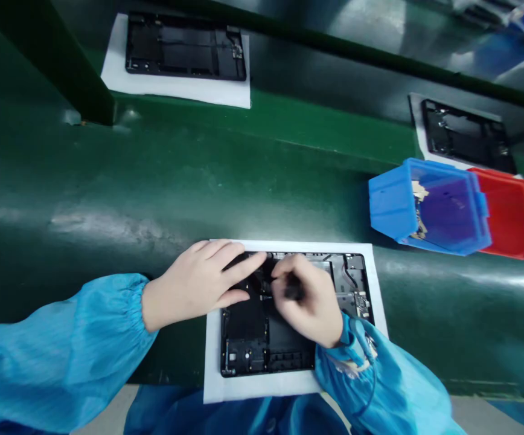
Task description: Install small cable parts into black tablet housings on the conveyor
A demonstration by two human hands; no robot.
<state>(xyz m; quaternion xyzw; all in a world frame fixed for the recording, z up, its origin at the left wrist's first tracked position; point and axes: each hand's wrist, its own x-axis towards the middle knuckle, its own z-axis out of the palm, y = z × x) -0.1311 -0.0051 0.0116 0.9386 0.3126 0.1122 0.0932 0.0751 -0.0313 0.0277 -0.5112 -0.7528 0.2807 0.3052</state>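
A black tablet-like device housing [244, 326] with its inside exposed lies on a white pad [214, 356] in front of me. My left hand [203, 275] rests at the housing's upper left, fingers stretched out and holding nothing. Over the middle of the housing, my right hand [307, 296] is closed around a dark tool [293, 287], seen nearly end-on. Its tip is hidden, so I cannot tell its exact kind. A small circuit board [362, 304] and thin wires show at the housing's right side. A cord runs along my right cuff.
A blue bin [393, 205] with small pale parts inside stands at the right, beside a red bin [515, 211]. Further housings lie on white sheets, one at back left [185, 48], one at back right [468, 136]. A green post [63, 60] rises from the green bench [244, 175].
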